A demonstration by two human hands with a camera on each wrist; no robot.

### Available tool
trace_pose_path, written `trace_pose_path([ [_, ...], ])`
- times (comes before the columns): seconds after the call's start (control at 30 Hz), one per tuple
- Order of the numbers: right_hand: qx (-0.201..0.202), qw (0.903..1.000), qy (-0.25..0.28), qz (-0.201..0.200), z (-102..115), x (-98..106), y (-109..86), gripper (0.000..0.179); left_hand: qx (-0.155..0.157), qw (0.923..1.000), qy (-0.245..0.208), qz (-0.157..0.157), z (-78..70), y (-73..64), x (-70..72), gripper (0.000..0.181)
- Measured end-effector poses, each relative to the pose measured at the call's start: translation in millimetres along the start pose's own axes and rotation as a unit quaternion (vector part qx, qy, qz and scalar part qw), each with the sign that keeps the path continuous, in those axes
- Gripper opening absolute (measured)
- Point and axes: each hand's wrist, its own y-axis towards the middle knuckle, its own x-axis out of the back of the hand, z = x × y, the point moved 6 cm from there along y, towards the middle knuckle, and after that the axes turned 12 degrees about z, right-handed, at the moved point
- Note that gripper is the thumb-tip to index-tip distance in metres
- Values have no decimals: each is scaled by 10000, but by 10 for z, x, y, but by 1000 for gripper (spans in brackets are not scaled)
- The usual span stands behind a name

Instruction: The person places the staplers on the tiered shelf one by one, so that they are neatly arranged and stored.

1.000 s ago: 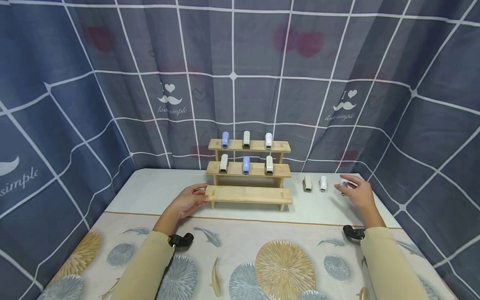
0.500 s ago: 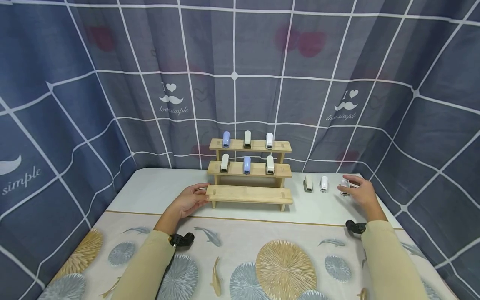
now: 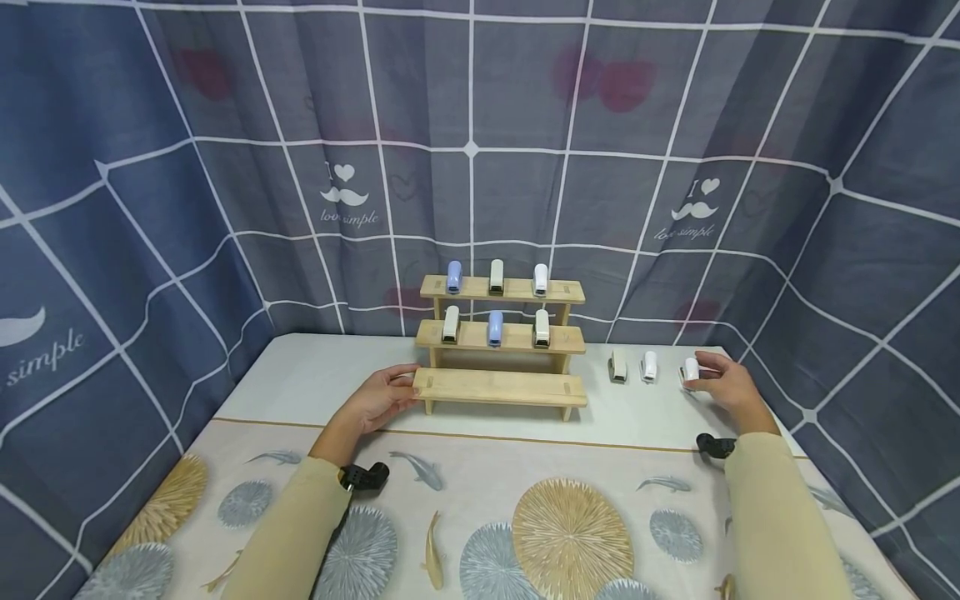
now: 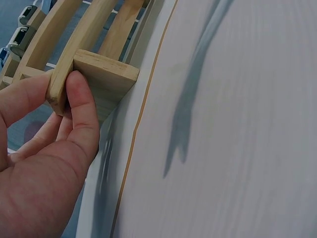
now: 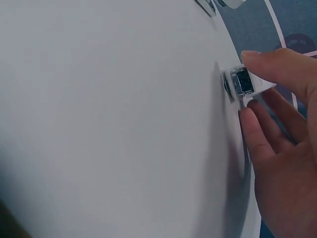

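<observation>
At the left end of the three-tier wooden display stand (image 3: 500,388), my left hand (image 3: 378,400) pinches the bottom step between thumb and fingers; the left wrist view shows the grip on the board's corner (image 4: 62,87). Far to the right, my right hand (image 3: 727,390) has thumb and fingers on opposite sides of a small white stapler (image 3: 690,370), pinching it at the table surface. In the right wrist view the stapler's dark front end (image 5: 242,82) faces the camera. A beige stapler (image 3: 617,367) and another white stapler (image 3: 649,367) stand left of that hand.
The stand's top step (image 3: 517,289) carries blue, beige and white staplers. On its middle step (image 3: 558,339) a blue stapler (image 3: 495,329) stands between two beige ones. A patterned cloth (image 3: 480,467) covers the table's near part; a checked curtain (image 3: 420,200) encloses the back and sides.
My right hand has closed in on the white stapler, its fingers moving slightly to the right side of it. The left hand stays on the stand's end. The head view has shifted slightly.
</observation>
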Motion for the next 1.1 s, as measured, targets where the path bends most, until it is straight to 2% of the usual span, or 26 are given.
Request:
trace_pose_path([
  [0.3, -363, 9985, 79, 390, -37, 4, 39, 90, 45, 9999, 53, -81, -13, 2, 4, 64],
  [0.5, -513, 9974, -19, 497, -57, -8, 64, 91, 38, 10000, -7, -67, -19, -5, -1, 64],
  [0.8, -539, 9981, 35, 304, -111, -9, 85, 92, 21, 10000, -55, -17, -12, -10, 0, 65],
  [1.1, -378, 9989, -288, -55, -116, -16, 87, 87, -55, 9999, -151, 61, -13, -10, 2, 65],
])
